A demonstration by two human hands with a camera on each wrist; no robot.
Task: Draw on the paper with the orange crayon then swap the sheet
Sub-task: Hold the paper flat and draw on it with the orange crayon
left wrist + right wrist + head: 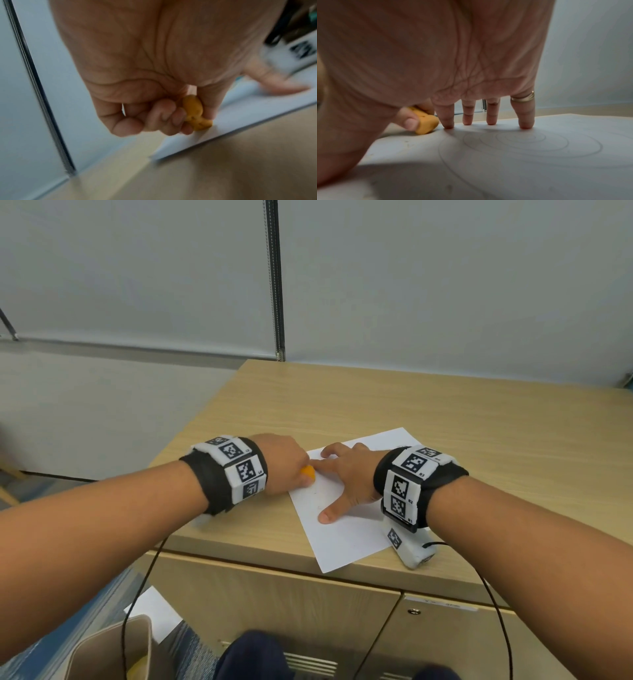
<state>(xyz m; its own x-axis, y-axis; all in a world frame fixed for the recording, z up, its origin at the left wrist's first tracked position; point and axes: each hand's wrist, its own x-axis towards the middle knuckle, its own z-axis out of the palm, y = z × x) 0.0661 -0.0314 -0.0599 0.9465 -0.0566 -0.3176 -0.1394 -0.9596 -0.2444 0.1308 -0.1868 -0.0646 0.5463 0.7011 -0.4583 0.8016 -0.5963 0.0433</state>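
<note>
A white sheet of paper (346,529) lies at an angle near the front edge of the wooden cabinet top (445,412). My left hand (291,465) grips a chunky orange crayon (307,472) with curled fingers, its tip down at the sheet's left edge. The left wrist view shows the orange crayon (195,113) pinched between thumb and fingers over the paper (223,124). My right hand (346,474) lies flat on the sheet with fingers spread, its fingertips (526,125) pressing down. Faint concentric circles mark the paper (530,169) under it, and the orange crayon (426,125) stands just left of my index finger.
Cabinet doors (308,604) drop below the front edge. A beige bag (113,652) and another white sheet (157,614) sit on the blue carpet at lower left. Black cables (137,594) hang from both wrists. A grey wall (445,285) backs the cabinet.
</note>
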